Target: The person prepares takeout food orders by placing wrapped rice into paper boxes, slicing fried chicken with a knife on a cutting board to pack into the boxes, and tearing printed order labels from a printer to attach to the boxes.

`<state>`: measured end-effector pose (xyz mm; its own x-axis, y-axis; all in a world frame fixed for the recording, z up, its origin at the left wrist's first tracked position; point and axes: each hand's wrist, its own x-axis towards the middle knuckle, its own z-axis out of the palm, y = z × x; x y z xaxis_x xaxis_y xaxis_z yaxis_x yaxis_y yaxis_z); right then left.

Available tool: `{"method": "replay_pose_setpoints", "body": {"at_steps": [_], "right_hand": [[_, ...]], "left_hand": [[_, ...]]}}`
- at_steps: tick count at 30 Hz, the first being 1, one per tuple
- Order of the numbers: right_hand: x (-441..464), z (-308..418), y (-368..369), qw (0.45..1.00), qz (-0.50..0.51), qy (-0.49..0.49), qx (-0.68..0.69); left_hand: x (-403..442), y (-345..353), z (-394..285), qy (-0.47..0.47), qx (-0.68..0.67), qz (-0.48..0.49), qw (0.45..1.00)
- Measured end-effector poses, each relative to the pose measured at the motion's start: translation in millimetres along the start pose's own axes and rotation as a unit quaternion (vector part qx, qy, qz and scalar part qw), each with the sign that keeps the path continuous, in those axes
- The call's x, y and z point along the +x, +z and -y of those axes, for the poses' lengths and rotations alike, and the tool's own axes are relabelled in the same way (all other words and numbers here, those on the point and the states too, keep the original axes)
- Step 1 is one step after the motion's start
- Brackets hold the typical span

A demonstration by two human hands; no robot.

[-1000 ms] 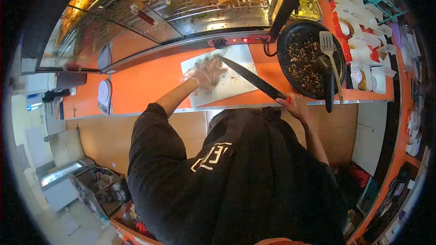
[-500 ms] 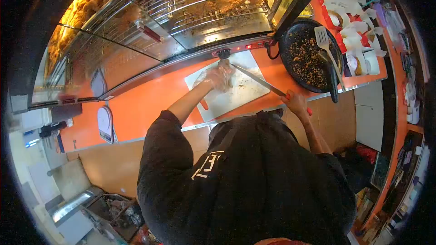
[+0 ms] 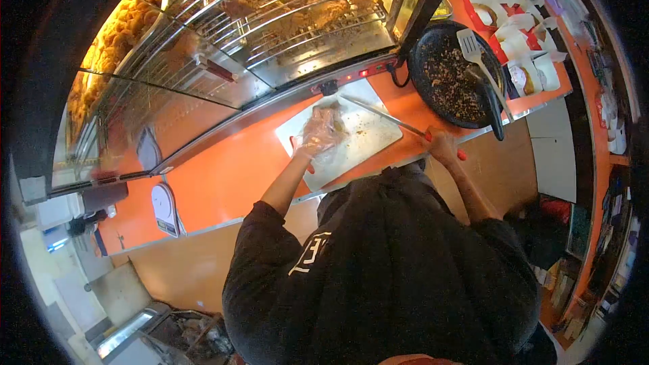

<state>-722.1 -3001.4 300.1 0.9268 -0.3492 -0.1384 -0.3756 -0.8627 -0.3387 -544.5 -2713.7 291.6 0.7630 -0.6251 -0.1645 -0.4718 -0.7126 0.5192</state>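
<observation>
My left hand (image 3: 320, 136), in a clear plastic glove, is over the white cutting board (image 3: 365, 140). Its fingers look curled at something brownish near the board's far side, mostly hidden by the hand and glove. An orange-red handle (image 3: 310, 167) shows beside my left wrist, with the rest of that tool covered. My right hand (image 3: 443, 147) is closed round the red handle of a long knife (image 3: 387, 117). The blade slants across the board toward the far left, its tip just beyond my left fingers. Small crumbs lie on the board.
Behind the board stands a heated glass display case (image 3: 297, 84) with fried food on racks. At right, a black pan (image 3: 433, 105) holds dark crumbs, a slotted spatula (image 3: 471, 47) and a dark-handled utensil. Paper food boxes (image 3: 517, 44) stand beyond. A kitchen scale (image 3: 164, 208) sits left on the orange counter.
My left hand has drawn back a little toward me and turned, so its fingers point away. The knife stays in my right hand, its blade slightly flatter. The whole view has shifted a little.
</observation>
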Motion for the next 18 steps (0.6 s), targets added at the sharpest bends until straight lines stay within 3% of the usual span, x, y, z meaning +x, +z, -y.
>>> {"method": "replay_pose_setpoints", "body": {"at_steps": [2,4,5,9,15,17,18], "right_hand": [[5.7,5.3,-1.2,1.0,0.008,-0.004,-0.001],[8.0,8.0,-7.5,1.0,0.011,-0.012,-0.001],[6.3,6.9,-11.7,0.999,-0.005,-0.032,0.003],[2.3,-8.9,-19.5,0.999,-0.004,-0.041,-0.024],[-5.5,-27.9,-12.9,0.998,0.031,0.01,-0.063],[-8.6,-13.7,-13.9,1.0,0.019,0.006,-0.022],[-7.6,-5.2,-13.5,1.0,0.009,0.001,0.017]], "left_hand": [[3.8,2.7,1.6,0.036,-0.027,0.015,0.999],[10.6,11.9,-0.8,0.111,0.148,-0.05,0.982],[16.6,13.6,-0.4,0.087,0.125,0.026,0.988],[30.4,16.4,-5.6,0.065,0.166,0.041,0.983],[16.6,3.9,-14.5,0.022,0.104,-0.008,0.994],[2.3,-0.9,-8.4,0.049,-0.047,-0.132,0.989],[-2.0,0.8,0.3,0.056,-0.042,-0.133,0.989]]}}
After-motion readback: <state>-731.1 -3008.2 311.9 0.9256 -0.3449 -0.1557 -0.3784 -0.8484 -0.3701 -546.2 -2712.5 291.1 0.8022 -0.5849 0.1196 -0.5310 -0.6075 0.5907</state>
